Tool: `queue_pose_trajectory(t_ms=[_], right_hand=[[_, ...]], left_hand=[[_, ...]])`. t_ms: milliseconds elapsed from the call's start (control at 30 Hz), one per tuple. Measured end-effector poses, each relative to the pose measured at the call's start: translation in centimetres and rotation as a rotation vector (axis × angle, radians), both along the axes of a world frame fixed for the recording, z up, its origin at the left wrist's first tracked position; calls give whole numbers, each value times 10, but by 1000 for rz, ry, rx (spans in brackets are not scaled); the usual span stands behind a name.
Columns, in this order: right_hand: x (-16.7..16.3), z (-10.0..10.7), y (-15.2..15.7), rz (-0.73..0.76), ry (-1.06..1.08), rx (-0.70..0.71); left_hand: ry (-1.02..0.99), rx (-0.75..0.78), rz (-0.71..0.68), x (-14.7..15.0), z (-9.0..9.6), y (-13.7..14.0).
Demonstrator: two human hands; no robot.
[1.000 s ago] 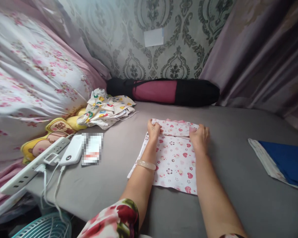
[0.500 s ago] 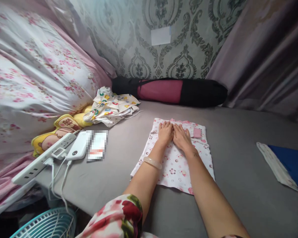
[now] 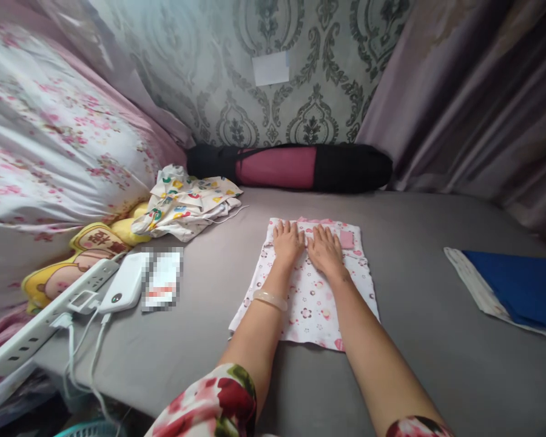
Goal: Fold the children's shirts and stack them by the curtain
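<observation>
A white garment (image 3: 307, 312) printed with pink flowers lies folded on the grey bed surface. Its far edge is turned over into a band, with a pink patch (image 3: 346, 239) at the right and a bit of pink trim behind. My left hand (image 3: 289, 241) rests flat on the left part of this band, fingers spread away from me. Beside it, my right hand (image 3: 324, 247) lies flat on the band's middle, fingers apart, close to the pink patch. Neither hand grips the cloth. A pale bangle (image 3: 270, 300) circles my left wrist.
Left stand a white power strip (image 3: 50, 318), a power bank (image 3: 125, 282) with cables, and a crumpled printed cloth (image 3: 186, 203) by a yellow plush (image 3: 88, 243). A black and maroon roll bag (image 3: 277, 167) lies along the wall. Blue folded cloth (image 3: 514, 288) is at right.
My hands have slid slightly apart on the folded band, and the fingers are more spread. The whole view has shifted, so the scene sits further left.
</observation>
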State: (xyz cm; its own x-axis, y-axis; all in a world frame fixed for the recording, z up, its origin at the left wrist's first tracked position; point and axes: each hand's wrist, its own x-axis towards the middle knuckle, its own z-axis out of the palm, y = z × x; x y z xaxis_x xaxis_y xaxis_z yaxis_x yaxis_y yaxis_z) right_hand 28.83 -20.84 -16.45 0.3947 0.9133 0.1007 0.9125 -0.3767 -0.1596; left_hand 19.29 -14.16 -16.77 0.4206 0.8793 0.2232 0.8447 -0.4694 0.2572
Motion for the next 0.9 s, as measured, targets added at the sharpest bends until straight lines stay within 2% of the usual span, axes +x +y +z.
queue_pose_trajectory(t_ms=[133, 267, 500, 900], right_hand=[[5, -4, -1, -104, -7, 48], [13, -5, -4, -164, -2, 89], [31, -1, -13, -269, 15, 76], [39, 5, -18, -391, 76, 23]], left_hand=[[-7, -8, 113, -5, 1, 5], [-26, -20, 158, -7, -1, 8], [-34, -51, 156, -7, 1, 8], [-56, -58, 144, -9, 1, 10]])
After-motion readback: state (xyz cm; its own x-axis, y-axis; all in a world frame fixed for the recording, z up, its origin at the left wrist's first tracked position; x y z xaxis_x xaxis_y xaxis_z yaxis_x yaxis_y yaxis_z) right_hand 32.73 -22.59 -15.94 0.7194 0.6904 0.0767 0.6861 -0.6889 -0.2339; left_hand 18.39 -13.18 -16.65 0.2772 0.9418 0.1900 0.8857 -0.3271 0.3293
